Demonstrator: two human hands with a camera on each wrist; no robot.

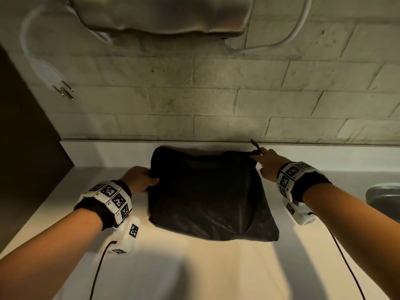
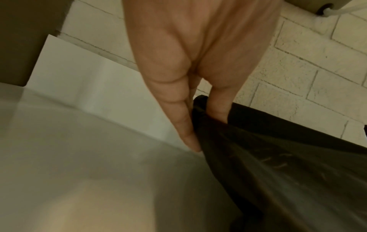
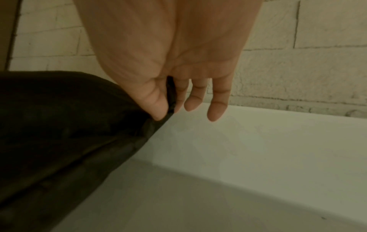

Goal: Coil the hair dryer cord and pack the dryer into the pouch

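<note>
Gripping a black pouch (image 1: 207,195) at two corners, a person works at a pale countertop (image 1: 216,267) in the lower half of the head view. The pouch lies flat-bottomed but bulging at the centre of the frame, its far edge close to the low white backsplash (image 1: 108,152) under a wall of pale brick (image 1: 216,94).

The left hand (image 1: 139,178), at centre left, has its fingers curled round the pouch's upper left corner; in the left wrist view the thumb (image 2: 218,106) and fingers (image 2: 184,125) bunch a fold of dark fabric between them. The right hand (image 1: 267,163), at centre right, pinches the upper right corner between thumb (image 3: 152,100) and forefinger, where a small dark tab (image 1: 255,146), probably a zipper pull or drawstring end, sticks up. Its other fingers hang loosely extended, touching nothing.

No hair dryer or cord shows on the counter. The swollen shape of the pouch suggests the dryer is already inside with its cord, though the contents themselves are hidden. Judging by the grip at both ends of the opening, the packing looks nearly finished, with closing the top as the step in hand. Whether the opening is fully shut cannot be told.

Along the top of the frame, a grey wall-mounted unit (image 1: 164,16) is blurred, and a white cord with a plug (image 1: 58,83) dangles at upper left; this appears to be separate from the task. A metal sink edge (image 1: 383,198) shows at the right border.
</note>
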